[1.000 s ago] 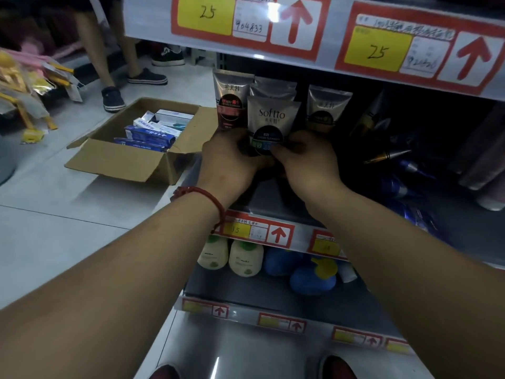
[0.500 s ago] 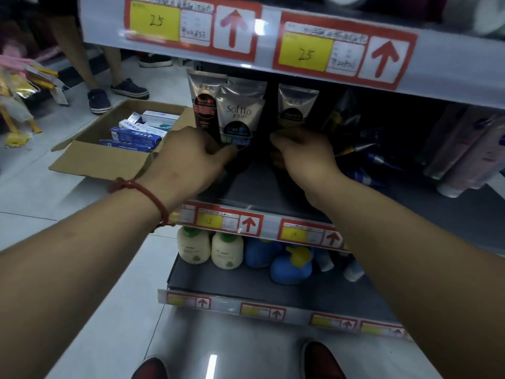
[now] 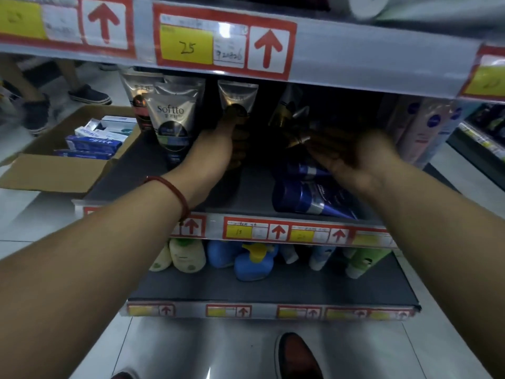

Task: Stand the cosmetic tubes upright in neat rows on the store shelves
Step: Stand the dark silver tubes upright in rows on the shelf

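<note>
Tubes, standing: a Softto tube (image 3: pixel 173 119) stands cap-down at the left front of the middle shelf (image 3: pixel 153 184). A red-and-black tube (image 3: pixel 138 105) stands just behind it to the left, with more silver ones behind.
Tube in hand: a silver tube (image 3: pixel 237 101) stands upright, right of the Softto tube, with a dark gap between them.
Left hand: the left hand (image 3: pixel 218 146) reaches into the shelf. I see its fingers (image 3: pixel 240 138) curled round the dark lower end of the silver tube.
Right hand: the right hand (image 3: pixel 352 157) is blurred, deep in the shelf's right half, near the gold tubes (image 3: pixel 293 116) at the back. I cannot tell whether its fingers hold anything.
Tubes, lying: blue tubes (image 3: pixel 308 201) lie on their sides at the right front, below the right hand.
Wrist: a red bracelet (image 3: pixel 175 192) sits on the left wrist.
Upper shelf edge: I read 25 on a price tag (image 3: pixel 187 46) beside a red arrow.
Lower shelf: cream bottles (image 3: pixel 187 258) stand beside a blue bottle (image 3: pixel 254 262).
Floor: an open cardboard box (image 3: pixel 54 173) left of the shelf holds blue cartons (image 3: pixel 90 143). A brown shoe (image 3: pixel 297 356) shows at the bottom edge.
</note>
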